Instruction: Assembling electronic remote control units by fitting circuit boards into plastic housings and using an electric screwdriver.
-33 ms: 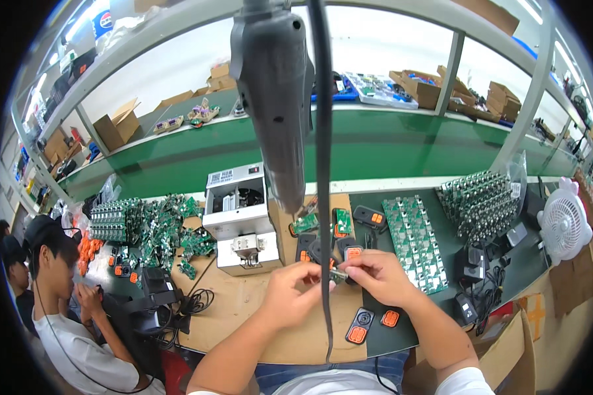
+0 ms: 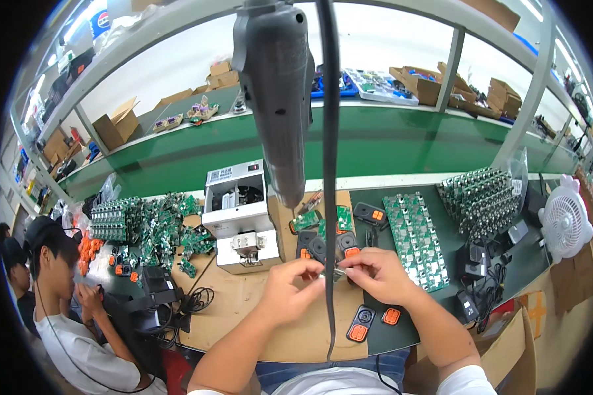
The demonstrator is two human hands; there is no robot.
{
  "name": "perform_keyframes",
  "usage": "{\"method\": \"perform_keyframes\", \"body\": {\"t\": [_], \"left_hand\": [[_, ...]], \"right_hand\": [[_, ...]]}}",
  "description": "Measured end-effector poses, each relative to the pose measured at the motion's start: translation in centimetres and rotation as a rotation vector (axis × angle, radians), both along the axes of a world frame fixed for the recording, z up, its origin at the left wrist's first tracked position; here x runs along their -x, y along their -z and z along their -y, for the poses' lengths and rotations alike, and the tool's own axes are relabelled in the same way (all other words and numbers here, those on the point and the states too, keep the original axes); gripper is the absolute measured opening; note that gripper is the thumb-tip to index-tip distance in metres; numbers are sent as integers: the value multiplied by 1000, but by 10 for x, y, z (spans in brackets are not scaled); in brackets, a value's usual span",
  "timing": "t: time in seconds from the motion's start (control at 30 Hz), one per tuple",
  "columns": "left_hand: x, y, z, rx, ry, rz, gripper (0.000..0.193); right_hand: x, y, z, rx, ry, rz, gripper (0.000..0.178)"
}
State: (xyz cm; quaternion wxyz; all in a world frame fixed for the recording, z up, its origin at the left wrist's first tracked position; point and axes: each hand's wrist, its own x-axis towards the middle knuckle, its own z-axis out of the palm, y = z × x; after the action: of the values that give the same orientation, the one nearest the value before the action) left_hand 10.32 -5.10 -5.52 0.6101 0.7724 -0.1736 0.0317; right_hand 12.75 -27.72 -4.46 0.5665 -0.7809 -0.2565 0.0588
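Over the cardboard mat (image 2: 257,329), both my hands are close together at a small circuit board (image 2: 340,272), seen nearly edge-on. My right hand (image 2: 381,275) pinches it between thumb and fingers. The fingers of my left hand (image 2: 292,287) are closed at its left side; the hanging black cable (image 2: 331,164) covers part of that spot, so their hold is unclear. Just beyond lie dark casings with orange button pads (image 2: 351,252) and loose green boards (image 2: 305,221). Nearer me rest one dark casing with an orange pad (image 2: 361,324) and a separate orange pad (image 2: 391,316).
A grey electric screwdriver (image 2: 275,105) hangs ahead, beside a metal box machine (image 2: 240,217). Circuit boards pile up at left (image 2: 161,220); a board panel (image 2: 415,240) and racked boards (image 2: 481,201) lie right. Adapters (image 2: 472,262) and a white fan (image 2: 565,217) stand farther right. A co-worker (image 2: 79,316) sits left.
My hands have shifted slightly and the small board has tilted between them. The hanging cable appears a little farther right, uncovering more of the dark casings. The casing near me sits slightly differently.
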Motion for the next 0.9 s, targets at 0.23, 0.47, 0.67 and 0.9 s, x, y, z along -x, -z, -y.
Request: {"method": "perform_keyframes", "body": {"t": [0.23, 0.47, 0.67, 0.9], "left_hand": [[-6, -10, -20, 102, 28, -8, 8], [5, -15, -13, 375, 82, -265, 28], [4, -27, -13, -149, 189, 31, 25], [11, -19, -6, -241, 185, 272, 23]], "right_hand": [[-9, -25, 24, 441, -41, 499, 41], [15, -20, -3, 669, -16, 333, 58], [21, -11, -12, 611, 82, -16, 50], [22, -24, -9, 445, 4, -84, 28]]}}
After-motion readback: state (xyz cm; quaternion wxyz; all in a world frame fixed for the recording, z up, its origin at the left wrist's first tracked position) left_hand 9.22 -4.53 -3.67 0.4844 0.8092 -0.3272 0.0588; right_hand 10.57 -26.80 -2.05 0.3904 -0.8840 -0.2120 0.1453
